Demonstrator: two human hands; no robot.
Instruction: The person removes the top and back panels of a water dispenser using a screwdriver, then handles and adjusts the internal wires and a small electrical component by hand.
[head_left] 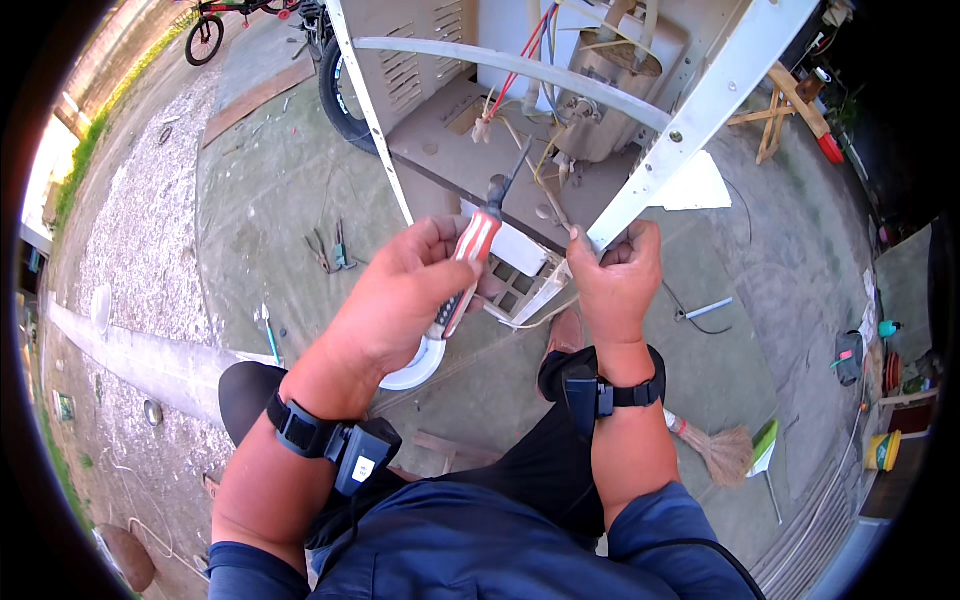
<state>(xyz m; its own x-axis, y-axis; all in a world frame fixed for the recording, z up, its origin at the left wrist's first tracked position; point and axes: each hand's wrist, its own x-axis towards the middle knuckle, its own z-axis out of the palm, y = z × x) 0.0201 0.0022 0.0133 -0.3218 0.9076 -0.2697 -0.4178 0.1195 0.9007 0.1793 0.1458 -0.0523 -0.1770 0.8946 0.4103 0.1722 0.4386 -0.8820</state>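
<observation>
My left hand (pixel 400 290) is closed around a screwdriver (pixel 478 243) with a red-and-white striped handle. Its dark shaft points up and away, toward an opened metal appliance cabinet (pixel 430 190). My right hand (pixel 615 280) grips the lower part of the white metal corner post (pixel 690 125), thumb on the near side and fingers curled at the other. Inside the cabinet stand a metal cylinder with pipes (pixel 610 85) and a bundle of red and blue wires (pixel 525 65). A pale curved strip (pixel 510 66) crosses the opening.
Pliers (pixel 340 245) lie on the green ground sheet (pixel 270 200) at left. A white round container (pixel 415 368) sits below my left hand. To the right are a straw broom (pixel 715 450), a green-and-white dustpan (pixel 764 445) and a wooden stand (pixel 780 115). A bicycle wheel (pixel 345 95) stands behind the cabinet.
</observation>
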